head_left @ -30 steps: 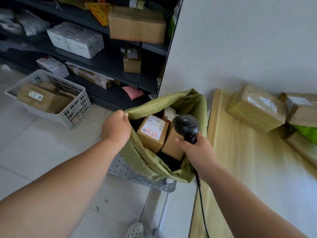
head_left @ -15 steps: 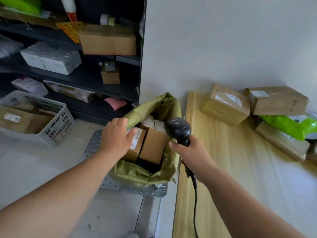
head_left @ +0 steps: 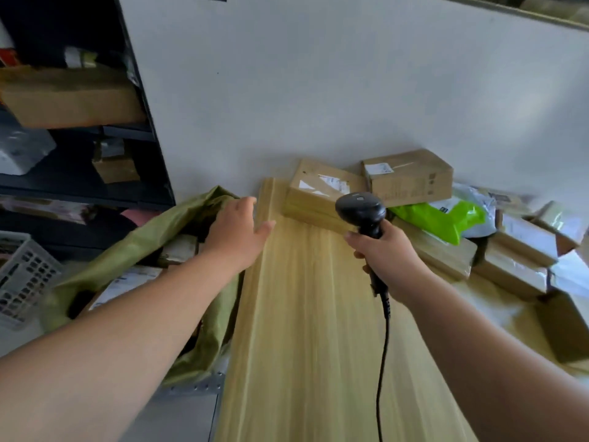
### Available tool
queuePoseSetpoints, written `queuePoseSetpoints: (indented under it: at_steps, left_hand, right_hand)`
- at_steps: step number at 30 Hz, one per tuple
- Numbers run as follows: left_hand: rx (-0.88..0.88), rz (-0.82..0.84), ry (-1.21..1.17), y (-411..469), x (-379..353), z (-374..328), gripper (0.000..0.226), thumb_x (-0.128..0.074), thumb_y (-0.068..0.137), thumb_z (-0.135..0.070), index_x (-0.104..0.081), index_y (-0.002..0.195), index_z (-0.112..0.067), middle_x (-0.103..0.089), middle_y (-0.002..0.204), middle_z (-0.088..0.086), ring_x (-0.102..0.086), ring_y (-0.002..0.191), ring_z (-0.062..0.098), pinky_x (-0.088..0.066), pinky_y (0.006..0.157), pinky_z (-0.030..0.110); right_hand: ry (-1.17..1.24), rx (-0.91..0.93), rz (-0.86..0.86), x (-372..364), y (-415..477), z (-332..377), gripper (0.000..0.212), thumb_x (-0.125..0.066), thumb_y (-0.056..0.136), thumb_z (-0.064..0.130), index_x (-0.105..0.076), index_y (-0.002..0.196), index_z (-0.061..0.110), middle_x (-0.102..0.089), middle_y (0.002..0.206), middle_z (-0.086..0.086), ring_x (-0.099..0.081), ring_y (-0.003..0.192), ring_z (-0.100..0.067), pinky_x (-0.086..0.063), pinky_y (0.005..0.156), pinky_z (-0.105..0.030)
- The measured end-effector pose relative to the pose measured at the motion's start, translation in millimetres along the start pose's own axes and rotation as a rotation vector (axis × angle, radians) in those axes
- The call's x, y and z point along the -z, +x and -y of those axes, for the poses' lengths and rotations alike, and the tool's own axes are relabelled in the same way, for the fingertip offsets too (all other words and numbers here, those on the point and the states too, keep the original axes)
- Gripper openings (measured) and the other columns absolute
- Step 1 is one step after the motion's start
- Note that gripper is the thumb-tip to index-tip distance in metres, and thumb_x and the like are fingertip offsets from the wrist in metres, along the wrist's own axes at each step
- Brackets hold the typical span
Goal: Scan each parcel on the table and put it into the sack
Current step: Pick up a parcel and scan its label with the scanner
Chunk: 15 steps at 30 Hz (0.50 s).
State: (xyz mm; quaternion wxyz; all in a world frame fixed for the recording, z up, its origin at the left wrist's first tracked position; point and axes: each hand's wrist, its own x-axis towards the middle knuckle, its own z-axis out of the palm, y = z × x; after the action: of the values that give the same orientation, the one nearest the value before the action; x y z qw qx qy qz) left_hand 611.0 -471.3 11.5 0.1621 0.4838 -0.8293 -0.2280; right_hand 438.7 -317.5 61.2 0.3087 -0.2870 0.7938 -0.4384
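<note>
An olive-green sack [head_left: 153, 237] stands open to the left of the wooden table [head_left: 306, 330], with brown boxes inside it. My left hand [head_left: 237, 232] hovers over the table's left edge beside the sack, fingers straight and holding nothing. My right hand [head_left: 387, 260] grips a black corded barcode scanner [head_left: 361, 210], its head aimed toward the parcels at the back. There a flat cardboard parcel [head_left: 322, 193] lies nearest my left hand, a second box [head_left: 411, 177] sits beside it, and a green mailer bag [head_left: 443, 218] lies to the right.
More cardboard parcels [head_left: 522, 250] pile along the table's right side. A white wall [head_left: 350, 90] backs the table. Dark shelving [head_left: 79, 148] with boxes stands at the left, and a white plastic basket [head_left: 19, 275] sits on the floor.
My left hand has let go of the sack's rim and moved right, over the table edge. The view has swung right toward the parcels; the scanner is still in my right hand.
</note>
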Motion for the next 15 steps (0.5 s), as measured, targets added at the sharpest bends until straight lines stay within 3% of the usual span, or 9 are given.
queuePoseSetpoints:
  at_steps: [5, 9, 12, 15]
  left_hand:
    - [0.14, 0.015, -0.071, 50, -35, -55, 0.068, -0.049, 0.095, -0.047, -0.027, 0.148, -0.012, -0.035, 0.149, 0.009, -0.039, 0.134, 0.027, -0.036, 0.104, 0.038]
    - [0.236, 0.023, -0.107, 91, -57, -78, 0.068, -0.05, 0.095, -0.046, -0.025, 0.149, -0.012, -0.034, 0.15, 0.009, -0.039, 0.134, 0.028, -0.035, 0.103, 0.037]
    - [0.293, 0.037, -0.153, 117, -73, -85, 0.065, -0.049, 0.096, -0.044, -0.026, 0.148, -0.012, -0.036, 0.148, 0.008, -0.042, 0.131, 0.029, -0.037, 0.093, 0.034]
    - [0.371, 0.063, -0.245, 141, -90, -85, 0.062, -0.05, 0.096, -0.04, -0.026, 0.147, -0.013, -0.038, 0.147, 0.006, -0.045, 0.127, 0.028, -0.037, 0.087, 0.032]
  right_hand:
    - [0.02, 0.003, -0.028, 36, 77, -25, 0.014, -0.068, 0.09, 0.027, -0.062, 0.101, 0.023, -0.064, 0.083, -0.002, -0.056, 0.07, -0.018, -0.054, 0.076, -0.041]
    - [0.046, -0.011, 0.02, 38, 127, -47, 0.018, -0.069, 0.091, 0.029, -0.059, 0.106, 0.025, -0.066, 0.092, 0.003, -0.062, 0.082, -0.018, -0.056, 0.089, -0.045]
    - [0.077, -0.01, 0.053, 33, 153, -60, 0.022, -0.069, 0.09, 0.031, -0.058, 0.108, 0.027, -0.066, 0.097, 0.005, -0.063, 0.093, -0.019, -0.053, 0.091, -0.041]
    - [0.13, -0.019, 0.073, 29, 171, -71, 0.026, -0.069, 0.09, 0.031, -0.06, 0.113, 0.026, -0.066, 0.095, 0.005, -0.062, 0.09, -0.017, -0.051, 0.086, -0.036]
